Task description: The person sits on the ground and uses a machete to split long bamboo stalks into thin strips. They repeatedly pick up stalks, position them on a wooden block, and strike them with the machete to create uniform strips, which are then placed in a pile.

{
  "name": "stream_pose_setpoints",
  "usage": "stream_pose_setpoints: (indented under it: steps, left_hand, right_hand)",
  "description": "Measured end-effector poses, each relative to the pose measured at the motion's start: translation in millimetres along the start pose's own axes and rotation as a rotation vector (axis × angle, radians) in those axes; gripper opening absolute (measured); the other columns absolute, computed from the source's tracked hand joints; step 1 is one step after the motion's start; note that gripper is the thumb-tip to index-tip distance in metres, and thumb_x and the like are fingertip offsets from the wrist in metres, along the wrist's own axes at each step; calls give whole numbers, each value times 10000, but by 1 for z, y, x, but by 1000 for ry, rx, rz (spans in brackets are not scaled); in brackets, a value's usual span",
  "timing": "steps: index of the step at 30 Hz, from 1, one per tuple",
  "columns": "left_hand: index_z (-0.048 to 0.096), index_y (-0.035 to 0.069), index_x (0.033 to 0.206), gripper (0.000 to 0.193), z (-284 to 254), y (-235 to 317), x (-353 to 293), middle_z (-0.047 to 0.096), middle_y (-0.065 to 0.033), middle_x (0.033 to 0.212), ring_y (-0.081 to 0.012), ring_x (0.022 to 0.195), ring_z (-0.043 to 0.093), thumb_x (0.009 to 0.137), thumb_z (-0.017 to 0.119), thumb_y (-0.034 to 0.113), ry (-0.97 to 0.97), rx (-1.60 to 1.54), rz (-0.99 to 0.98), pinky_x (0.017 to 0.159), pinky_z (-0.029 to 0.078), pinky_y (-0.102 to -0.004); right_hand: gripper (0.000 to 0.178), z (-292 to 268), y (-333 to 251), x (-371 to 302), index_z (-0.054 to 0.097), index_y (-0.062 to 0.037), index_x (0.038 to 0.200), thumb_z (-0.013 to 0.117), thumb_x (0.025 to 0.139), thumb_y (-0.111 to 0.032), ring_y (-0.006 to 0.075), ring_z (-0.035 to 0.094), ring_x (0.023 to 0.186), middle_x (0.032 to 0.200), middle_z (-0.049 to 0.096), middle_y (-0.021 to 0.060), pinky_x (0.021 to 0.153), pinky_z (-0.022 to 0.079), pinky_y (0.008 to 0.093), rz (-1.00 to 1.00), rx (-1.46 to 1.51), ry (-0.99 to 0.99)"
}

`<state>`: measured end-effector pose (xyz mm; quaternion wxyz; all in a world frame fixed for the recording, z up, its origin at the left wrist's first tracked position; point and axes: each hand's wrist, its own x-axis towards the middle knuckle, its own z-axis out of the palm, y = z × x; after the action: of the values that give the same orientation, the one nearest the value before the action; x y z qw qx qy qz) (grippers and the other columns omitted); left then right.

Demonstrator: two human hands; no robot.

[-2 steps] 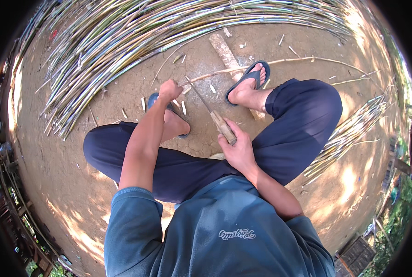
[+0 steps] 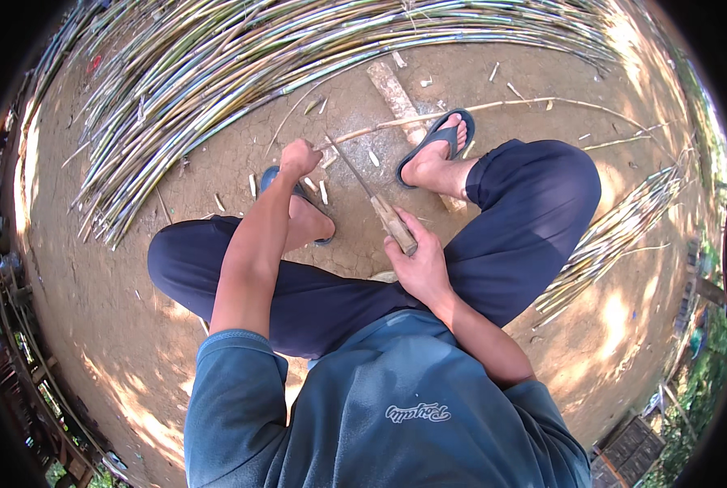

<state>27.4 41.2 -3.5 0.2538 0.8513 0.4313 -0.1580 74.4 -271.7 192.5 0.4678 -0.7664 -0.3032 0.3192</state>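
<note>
My left hand (image 2: 300, 158) is closed around the near end of a long thin cane (image 2: 506, 103). From that fist the cane runs right, across a wooden plank (image 2: 397, 98) and by my right foot, then bends away toward the far right. My right hand (image 2: 420, 262) grips the wooden handle of a long narrow knife (image 2: 392, 221). Its blade slants up to the left, and the tip meets or overlaps the cane just right of my left fist; whether it touches cannot be made out. The fingertips of my left hand are hidden.
A big heap of long canes (image 2: 217, 98) arcs across the far side and left. A smaller bundle (image 2: 615, 240) lies at my right. Short cut pieces (image 2: 323, 192) are scattered on the dirt ground (image 2: 95, 268). My sandalled feet stand either side of the blade.
</note>
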Motion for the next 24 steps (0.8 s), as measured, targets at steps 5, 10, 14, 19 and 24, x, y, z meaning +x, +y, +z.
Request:
stream_pose_setpoints:
  steps: [5, 10, 14, 19, 24]
  left_hand:
    - [725, 37, 979, 412, -34, 41, 9, 683, -237, 1001, -381, 943, 660, 775, 623, 380, 92, 6, 184, 875, 512, -452]
    - [722, 24, 933, 339, -12, 71, -11, 686, -234, 977, -389, 948, 657, 779, 646, 317, 42, 10, 195, 871, 518, -453]
    - [719, 17, 934, 333, -2, 54, -4, 686, -238, 963, -393, 932, 660, 783, 645, 304, 27, -47, 256, 854, 520, -464]
    - [712, 4, 918, 333, -7, 62, -5, 682, -253, 952, -405, 928, 658, 777, 656, 301, 84, -98, 191, 854, 520, -470]
    - [716, 2, 906, 332, -11, 60, -8, 684, -247, 906, -395, 886, 666, 773, 679, 304, 88, -48, 186, 844, 525, -464]
  right_hand:
    - [521, -4, -14, -2, 499, 25, 1327, 609, 841, -126, 310, 662, 662, 779, 650, 230, 673, 504, 389, -85, -45, 87]
    - [550, -11, -8, -7, 482, 28, 1345, 606, 830, -120, 319, 676, 712, 819, 656, 244, 698, 507, 387, -14, -52, 73]
    - [544, -12, -1, -11, 488, 40, 1335, 610, 827, -113, 341, 690, 845, 933, 667, 265, 775, 511, 368, -7, -31, 76]
    - [468, -12, -11, -15, 540, 51, 1294, 603, 838, -37, 80, 577, 734, 825, 664, 115, 714, 487, 252, 53, -6, 78]
    - [521, -17, -13, -1, 500, 47, 1336, 598, 837, -65, 184, 676, 810, 937, 682, 232, 760, 512, 314, 64, 26, 24]
